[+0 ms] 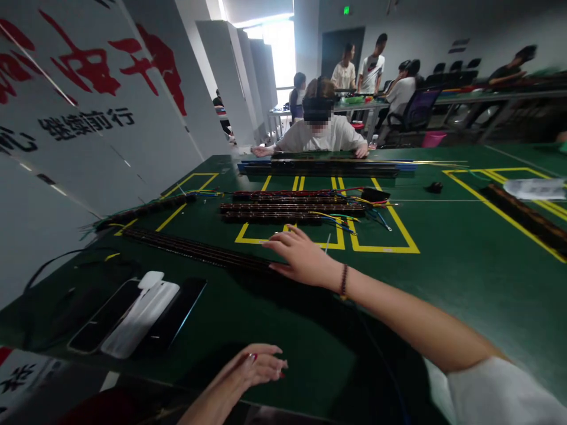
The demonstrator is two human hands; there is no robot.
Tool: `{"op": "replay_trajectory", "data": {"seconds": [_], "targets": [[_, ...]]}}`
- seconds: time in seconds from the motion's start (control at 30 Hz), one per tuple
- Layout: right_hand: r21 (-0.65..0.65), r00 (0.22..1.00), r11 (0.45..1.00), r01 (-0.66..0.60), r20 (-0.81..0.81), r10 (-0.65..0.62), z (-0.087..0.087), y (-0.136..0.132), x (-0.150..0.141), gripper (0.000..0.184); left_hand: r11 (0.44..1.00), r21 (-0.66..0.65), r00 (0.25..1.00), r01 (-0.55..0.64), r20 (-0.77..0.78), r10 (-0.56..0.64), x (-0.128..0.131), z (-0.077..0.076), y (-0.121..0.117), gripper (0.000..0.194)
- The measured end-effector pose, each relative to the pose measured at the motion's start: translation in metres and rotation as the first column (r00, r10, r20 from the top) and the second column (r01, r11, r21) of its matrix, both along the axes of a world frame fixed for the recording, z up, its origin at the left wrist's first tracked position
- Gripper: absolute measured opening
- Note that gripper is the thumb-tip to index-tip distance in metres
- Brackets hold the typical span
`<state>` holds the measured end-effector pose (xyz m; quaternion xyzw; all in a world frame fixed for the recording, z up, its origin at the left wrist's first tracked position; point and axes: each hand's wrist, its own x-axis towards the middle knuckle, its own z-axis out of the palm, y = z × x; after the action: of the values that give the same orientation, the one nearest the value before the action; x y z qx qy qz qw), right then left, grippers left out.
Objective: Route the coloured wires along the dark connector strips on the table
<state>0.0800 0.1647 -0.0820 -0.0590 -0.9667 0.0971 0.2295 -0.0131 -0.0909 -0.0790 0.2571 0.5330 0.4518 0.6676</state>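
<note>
My right hand [305, 257], with a dark beaded bracelet [344, 280] at the wrist, is stretched over the near end of a long dark wire bundle [190, 248]. Its fingers are extended and apart; whether the thumb touches the bundle is hard to see. A thin white strip, perhaps a cable tie [328, 242], sticks up just behind this hand. Beyond the fingertips lie dark wire bundles [270, 211] with red, yellow and blue wire ends [345, 221]. Low in the view, my left hand [257, 369] hovers near the table's front edge, fingers stretched out, holding nothing.
Several phone-like devices [142, 319] lie at the left on the green table [443, 307], marked with yellow tape [385, 249]. Another wire bundle [150, 208] rests at the far left. Opposite sits a person [314, 127] behind long dark strips [328, 167]. A dark strip [527, 218] lies right.
</note>
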Motion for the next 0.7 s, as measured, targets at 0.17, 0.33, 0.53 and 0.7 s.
{"op": "replay_trajectory", "data": {"seconds": [0.17,0.33,0.53,0.7], "targets": [[-0.152,0.913,0.901,0.407,0.101,-0.395,-0.004,0.031,0.124,0.043,0.970,-0.073,0.973,0.230,0.047,-0.227,0.031,-0.029,0.057,0.043],[-0.417,0.877,0.827,0.377,0.448,-0.174,-0.045,0.035,0.171,0.052,0.918,-0.112,0.923,0.381,0.108,-0.370,0.068,-0.045,0.103,0.049],[-0.716,0.815,0.616,0.328,0.544,0.199,-0.051,0.036,0.175,0.058,0.971,-0.110,0.932,0.212,0.322,-0.167,0.097,-0.063,0.134,0.044],[-0.679,0.786,0.660,0.321,0.580,0.214,-0.058,0.036,0.172,0.052,0.975,-0.135,0.924,0.175,0.365,-0.115,0.109,-0.069,0.145,0.037]]}}
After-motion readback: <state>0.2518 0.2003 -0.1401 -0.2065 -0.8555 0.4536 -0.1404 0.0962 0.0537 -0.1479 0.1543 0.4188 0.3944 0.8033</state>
